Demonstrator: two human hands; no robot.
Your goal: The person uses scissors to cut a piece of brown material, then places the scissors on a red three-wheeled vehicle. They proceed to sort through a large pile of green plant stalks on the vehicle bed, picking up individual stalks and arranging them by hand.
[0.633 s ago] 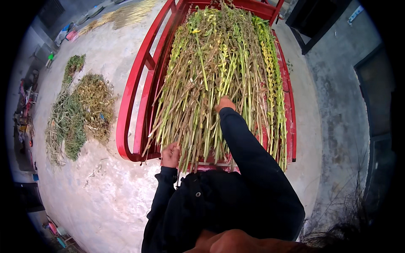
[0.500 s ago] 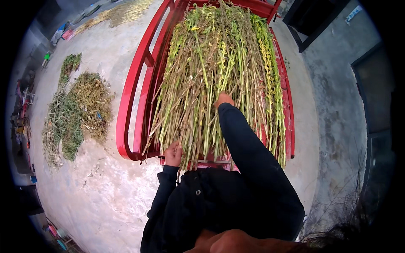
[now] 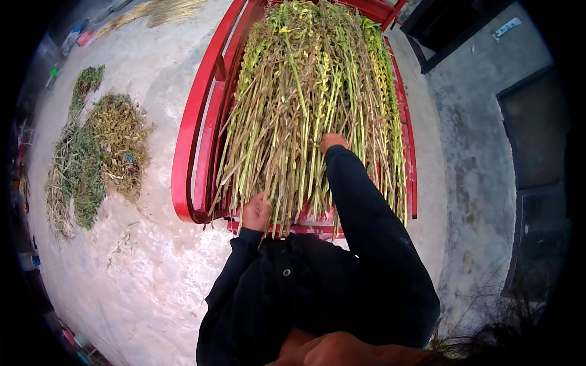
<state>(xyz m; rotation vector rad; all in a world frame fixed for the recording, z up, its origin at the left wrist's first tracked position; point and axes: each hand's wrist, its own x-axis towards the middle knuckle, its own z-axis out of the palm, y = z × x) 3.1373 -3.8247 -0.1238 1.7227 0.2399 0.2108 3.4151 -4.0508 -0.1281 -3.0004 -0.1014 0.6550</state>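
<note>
A thick layer of long cut plant stalks (image 3: 287, 122), green, yellow and brown with leafy, pod-lined tops, lies lengthwise on a red metal cart bed (image 3: 411, 171). Their bare lower ends point toward me. My right hand (image 3: 334, 142) reaches in among the stalks right of the middle, its fingers curled round some and partly hidden by them. Nearer to me, my left hand (image 3: 256, 212) is closed at the lower ends of stalks on the left side, slightly blurred. Both arms wear dark sleeves.
A red tubular rail (image 3: 194, 122) runs along the cart's left side. Heaps of dried brown and green plants (image 3: 116, 146) lie on the concrete floor at left. Pale straw (image 3: 174, 11) is spread at the far left. Dark door panels (image 3: 537, 134) stand at right.
My right hand has shifted a little to the right among the stalks. My left hand has moved slightly up and right along the stalk ends. The whole view has shifted slightly.
</note>
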